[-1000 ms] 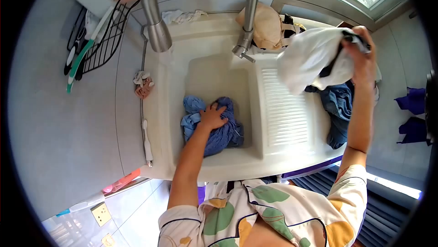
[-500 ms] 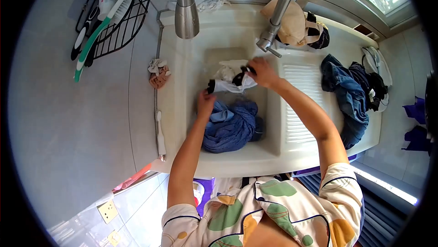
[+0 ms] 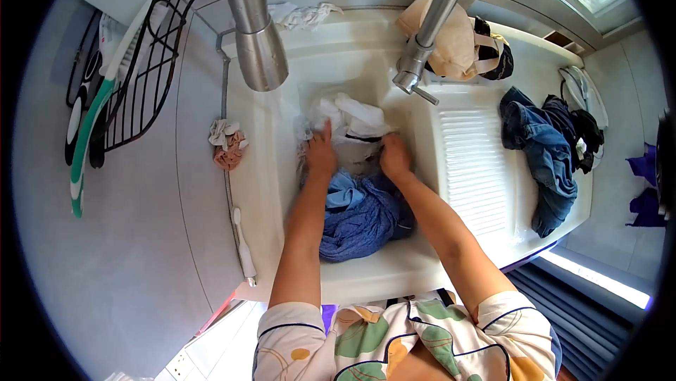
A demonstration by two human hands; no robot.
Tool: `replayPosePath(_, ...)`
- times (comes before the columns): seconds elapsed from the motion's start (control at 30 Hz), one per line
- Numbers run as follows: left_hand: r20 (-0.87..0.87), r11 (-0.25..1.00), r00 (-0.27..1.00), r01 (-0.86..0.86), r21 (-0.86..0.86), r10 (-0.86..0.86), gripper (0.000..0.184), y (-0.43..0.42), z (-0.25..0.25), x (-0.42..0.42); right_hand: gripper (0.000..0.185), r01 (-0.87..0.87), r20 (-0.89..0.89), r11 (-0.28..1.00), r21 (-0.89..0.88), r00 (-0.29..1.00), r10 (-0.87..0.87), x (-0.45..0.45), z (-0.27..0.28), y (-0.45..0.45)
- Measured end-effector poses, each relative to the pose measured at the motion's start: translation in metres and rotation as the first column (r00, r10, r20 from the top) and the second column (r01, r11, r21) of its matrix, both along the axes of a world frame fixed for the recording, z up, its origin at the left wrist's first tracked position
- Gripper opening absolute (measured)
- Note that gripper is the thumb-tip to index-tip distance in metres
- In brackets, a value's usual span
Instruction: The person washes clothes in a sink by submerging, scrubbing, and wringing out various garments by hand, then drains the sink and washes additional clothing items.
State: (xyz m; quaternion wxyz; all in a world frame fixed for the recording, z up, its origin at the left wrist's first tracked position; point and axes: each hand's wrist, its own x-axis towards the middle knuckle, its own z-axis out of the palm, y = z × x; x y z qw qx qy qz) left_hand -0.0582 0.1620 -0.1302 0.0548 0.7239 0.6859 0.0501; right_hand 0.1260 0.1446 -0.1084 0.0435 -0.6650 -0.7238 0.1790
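A white cloth with a black edge (image 3: 358,119) lies in the water at the back of the sink basin (image 3: 422,191). My left hand (image 3: 321,152) is at its left side, with at least one finger stretched out over the wet fabric. At the cloth's right edge is my right hand (image 3: 395,158), its fingers closed on the black-edged part. Blue garments (image 3: 362,222) are bunched in the front of the basin, just below both hands. The grey metal faucet (image 3: 262,53) hangs over the back left of the basin.
Dark jeans (image 3: 539,152) and black clothing (image 3: 583,134) lie right of the ribbed washboard (image 3: 473,170). A beige bag (image 3: 451,46) sits behind a second metal spout (image 3: 415,60). At left are a wire rack (image 3: 144,92), a green-handled brush (image 3: 91,127) and a white toothbrush (image 3: 243,247).
The white cloth came from above the right side down into the basin, then deeper into the water. My right hand moved with it; my left hand left the blue garments for the cloth's left side.
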Motion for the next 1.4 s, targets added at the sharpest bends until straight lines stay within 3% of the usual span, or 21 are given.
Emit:
replayPosePath(0.03,-0.004,1.0,1.0,0.005,0.003,-0.005,0.056,-0.013,-0.002,0.008,0.025,0.226,-0.068,0.974,-0.027,0.971,-0.228,0.002,-0.003,0.003)
replayPosePath(0.07,-0.085,0.99,0.996,-0.019,-0.139,0.007,0.056,-0.027,-0.001,0.018,0.025,0.183,0.084,0.983,-0.012,0.98,-0.181,-0.001,0.0,0.0)
replayPosePath(0.1,-0.17,0.96,0.986,-0.053,-0.276,0.005,0.057,-0.041,0.0,0.023,0.025,0.19,0.074,0.982,-0.012,0.979,-0.189,-0.005,-0.008,-0.01)
replayPosePath(0.2,-0.146,0.963,0.981,0.089,-0.256,-0.129,0.048,-0.063,0.001,0.018,0.022,0.077,0.08,0.997,0.007,0.994,-0.078,-0.009,-0.026,-0.035)
replayPosePath(0.27,0.008,0.838,0.941,0.305,-0.453,-0.338,0.031,-0.068,0.056,0.012,0.022,-0.086,0.156,0.904,-0.419,0.974,0.165,-0.006,-0.007,-0.048)
replayPosePath(0.4,0.185,0.948,0.951,0.279,-0.156,-0.25,0.026,-0.062,0.163,0.008,0.023,0.038,-0.012,0.942,-0.334,0.999,-0.045,-0.002,0.015,-0.062)
replayPosePath(0.47,0.65,0.91,0.756,0.215,-0.356,0.076,0.032,-0.044,0.206,0.007,0.029,0.011,-0.171,0.972,-0.237,0.984,-0.052,0.002,0.048,-0.069)
replayPosePath(0.53,0.907,0.956,0.418,0.241,-0.164,0.05,0.034,-0.036,0.253,0.011,0.033,-0.027,-0.291,0.981,-0.193,0.956,-0.031,0.008,0.041,-0.069)
replayPosePath(0.6,0.963,0.966,0.266,0.235,-0.112,0.046,0.03,-0.037,0.326,0.022,0.038,-0.061,-0.401,0.987,-0.148,0.916,-0.004,0.012,0.039,-0.067)
replayPosePath(0.67,0.963,0.985,0.27,0.168,-0.045,-0.002,0.027,-0.028,0.363,0.021,0.048,-0.191,-0.66,0.979,-0.073,0.745,0.096,0.009,0.045,-0.061)
replayPosePath(0.7,0.981,0.991,0.191,0.131,-0.005,-0.02,0.026,-0.03,0.387,0.026,0.048,-0.195,-0.663,0.979,-0.063,0.741,0.105,0.005,0.053,-0.061)
replayPosePath(0.77,0.992,0.992,0.076,0.081,0.097,-0.103,0.024,-0.027,0.428,0.03,0.053,-0.084,-0.641,0.975,0.204,0.741,0.198,-0.009,0.08,-0.058)
replayPosePath(0.87,0.966,0.966,-0.061,0.051,0.255,-0.252,0.022,-0.029,0.476,0.033,0.057,0.092,-0.776,0.957,0.276,0.609,0.165,-0.026,0.105,-0.041)
replayPosePath(0.97,0.938,0.942,-0.093,-0.084,0.326,-0.333,0.028,-0.025,0.507,0.023,0.041,0.264,-0.858,0.939,0.219,0.51,0.056,-0.029,0.135,-0.022)
replayPosePath(1.1,0.967,0.971,-0.12,-0.108,0.212,-0.225,0.029,-0.025,0.514,0.023,0.027,0.184,-0.857,0.982,0.032,0.511,-0.068,-0.004,0.162,-0.007)
replayPosePath(1.17,0.99,0.989,-0.087,-0.113,0.099,-0.109,0.022,-0.022,0.492,0.025,0.019,0.144,-0.937,0.99,0.011,0.348,-0.04,0.008,0.167,-0.009)
replayPosePath(1.23,0.999,0.999,0.024,-0.041,0.032,-0.032,0.024,-0.007,0.453,0.01,0.016,0.137,-0.883,0.988,-0.066,0.453,-0.122,0.021,0.193,-0.017)
replayPosePath(1.3,0.98,0.996,0.185,-0.046,-0.07,0.077,0.025,-0.001,0.408,0.007,0.017,0.023,-0.931,0.932,-0.362,-0.057,-0.36,0.022,0.205,-0.022)
replayPosePath(1.33,0.917,0.994,0.388,-0.095,-0.057,0.089,0.026,0.003,0.381,0.004,0.019,-0.027,-0.907,0.912,-0.409,-0.101,-0.409,0.022,0.204,-0.02)
replayPosePath(1.37,0.823,0.987,0.552,0.002,-0.162,0.134,0.03,0.009,0.353,-0.003,0.019,-0.03,-0.907,0.912,-0.409,-0.093,-0.41,0.02,0.205,-0.02)
replayPosePath(1.4,0.82,0.978,0.549,0.022,-0.21,0.164,0.034,0.0,0.331,0.003,0.018,-0.065,-0.876,0.889,-0.454,-0.15,-0.458,0.017,0.206,-0.021)
